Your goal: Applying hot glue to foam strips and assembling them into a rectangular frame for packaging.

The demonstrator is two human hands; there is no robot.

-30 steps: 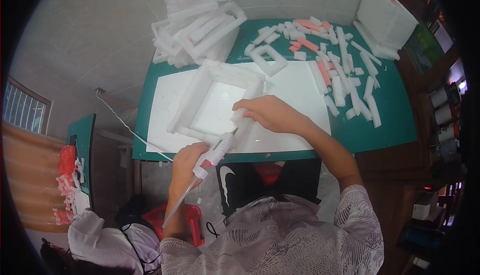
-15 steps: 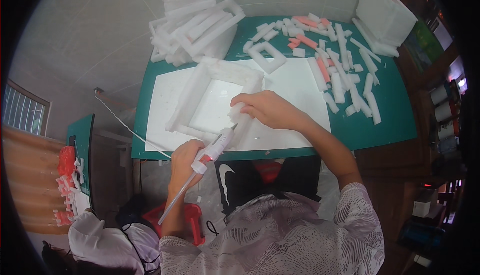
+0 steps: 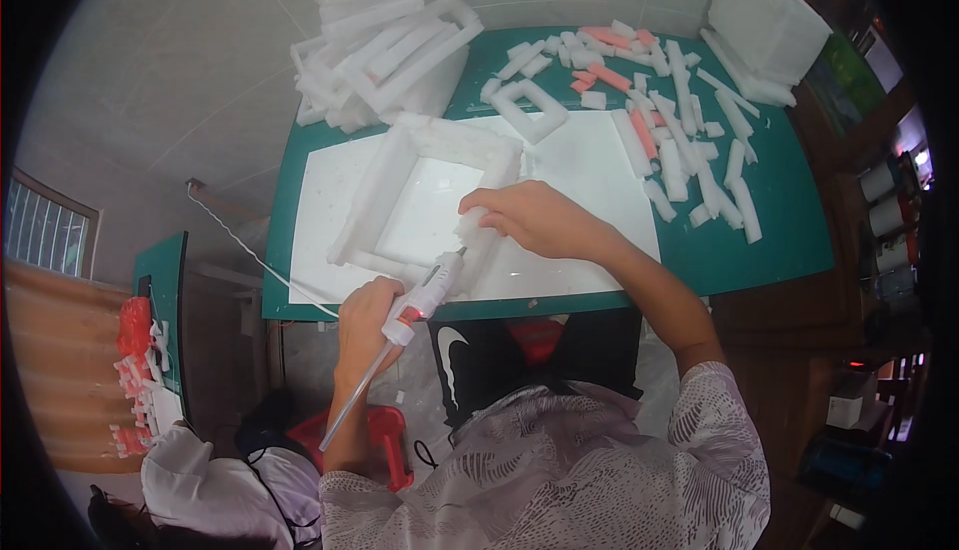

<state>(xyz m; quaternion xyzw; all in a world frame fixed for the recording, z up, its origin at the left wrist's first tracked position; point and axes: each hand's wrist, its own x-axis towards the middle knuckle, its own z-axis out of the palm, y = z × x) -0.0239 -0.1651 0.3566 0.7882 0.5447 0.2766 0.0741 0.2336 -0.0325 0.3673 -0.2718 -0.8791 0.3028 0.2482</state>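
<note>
White rectangular foam frame point(image 3: 455, 136), four sides apparently formed, sits before both hands. Left hand point(image 3: 368, 315) wraps a white plastic glue gun point(image 3: 425, 293); right hand point(image 3: 544, 218) pinches a ragged white foam piece point(image 3: 470, 224) by the nozzle, gluing there seemingly unfinished. Beyond, white and pink foam strips point(image 3: 675, 178) lie loose.
</note>
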